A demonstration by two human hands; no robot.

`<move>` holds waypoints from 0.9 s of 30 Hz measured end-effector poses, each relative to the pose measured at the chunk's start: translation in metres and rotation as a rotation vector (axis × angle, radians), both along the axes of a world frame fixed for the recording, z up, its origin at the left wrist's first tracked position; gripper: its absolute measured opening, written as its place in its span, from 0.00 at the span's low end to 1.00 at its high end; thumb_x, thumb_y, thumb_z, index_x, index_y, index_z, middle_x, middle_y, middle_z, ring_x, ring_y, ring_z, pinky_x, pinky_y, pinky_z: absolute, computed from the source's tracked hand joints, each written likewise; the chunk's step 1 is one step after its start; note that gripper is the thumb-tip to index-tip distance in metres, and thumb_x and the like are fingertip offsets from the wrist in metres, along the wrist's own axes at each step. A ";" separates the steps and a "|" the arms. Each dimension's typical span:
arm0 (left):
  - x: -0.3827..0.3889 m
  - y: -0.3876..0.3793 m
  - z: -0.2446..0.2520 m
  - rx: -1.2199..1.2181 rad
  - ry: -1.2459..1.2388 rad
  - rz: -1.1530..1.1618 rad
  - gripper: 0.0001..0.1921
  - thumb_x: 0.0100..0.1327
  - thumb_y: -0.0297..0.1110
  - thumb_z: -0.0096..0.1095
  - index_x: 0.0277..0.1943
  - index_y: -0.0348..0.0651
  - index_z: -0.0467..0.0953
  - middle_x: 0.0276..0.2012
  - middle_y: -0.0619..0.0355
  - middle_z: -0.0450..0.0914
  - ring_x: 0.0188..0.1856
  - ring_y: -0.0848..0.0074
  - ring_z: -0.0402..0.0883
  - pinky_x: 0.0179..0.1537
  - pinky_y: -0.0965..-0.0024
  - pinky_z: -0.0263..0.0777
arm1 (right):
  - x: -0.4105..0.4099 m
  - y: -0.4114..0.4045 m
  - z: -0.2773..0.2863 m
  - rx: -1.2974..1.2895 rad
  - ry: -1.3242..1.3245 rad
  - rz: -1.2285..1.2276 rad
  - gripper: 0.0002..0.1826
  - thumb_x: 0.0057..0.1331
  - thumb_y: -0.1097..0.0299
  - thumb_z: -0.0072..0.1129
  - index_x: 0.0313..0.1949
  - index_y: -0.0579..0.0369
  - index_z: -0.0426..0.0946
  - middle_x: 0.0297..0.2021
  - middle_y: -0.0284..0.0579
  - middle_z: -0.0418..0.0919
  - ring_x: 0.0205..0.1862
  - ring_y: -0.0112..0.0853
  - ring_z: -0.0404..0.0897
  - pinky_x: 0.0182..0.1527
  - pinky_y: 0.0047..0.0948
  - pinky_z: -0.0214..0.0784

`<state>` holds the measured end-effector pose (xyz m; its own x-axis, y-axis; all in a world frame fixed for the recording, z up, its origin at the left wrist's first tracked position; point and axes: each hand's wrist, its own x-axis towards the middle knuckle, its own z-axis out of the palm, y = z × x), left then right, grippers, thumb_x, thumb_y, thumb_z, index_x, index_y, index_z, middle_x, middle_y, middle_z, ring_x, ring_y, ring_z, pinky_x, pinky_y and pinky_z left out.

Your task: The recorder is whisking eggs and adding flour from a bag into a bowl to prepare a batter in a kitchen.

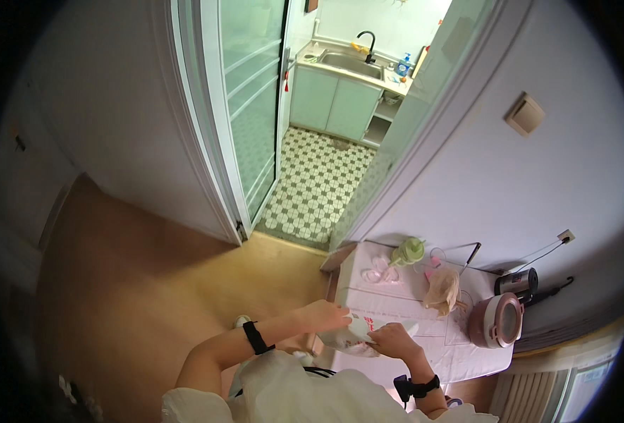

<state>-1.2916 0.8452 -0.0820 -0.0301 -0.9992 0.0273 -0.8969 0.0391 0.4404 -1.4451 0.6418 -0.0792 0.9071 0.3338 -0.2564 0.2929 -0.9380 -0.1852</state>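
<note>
A white plastic bag with red print is stretched between my two hands, above the near left part of a table under a pale pink cloth. My left hand grips the bag's left edge. On its right side, my right hand is closed on the plastic. The lower part of the bag looks filled, but its contents cannot be made out. Both forearms wear black straps.
On the tablecloth stand a green cup, a tan plastic bag, a pink rice cooker and an electric kettle. Beyond a glass door lies a kitchen with a sink.
</note>
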 end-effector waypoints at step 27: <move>0.515 -0.062 -0.004 0.094 -0.233 0.276 0.06 0.52 0.38 0.59 0.30 0.47 0.77 0.28 0.56 0.74 0.33 0.65 0.77 0.30 0.63 0.71 | 0.530 -0.034 0.000 -0.011 -0.036 -0.202 0.13 0.57 0.55 0.49 0.30 0.49 0.76 0.23 0.46 0.78 0.28 0.42 0.78 0.30 0.41 0.67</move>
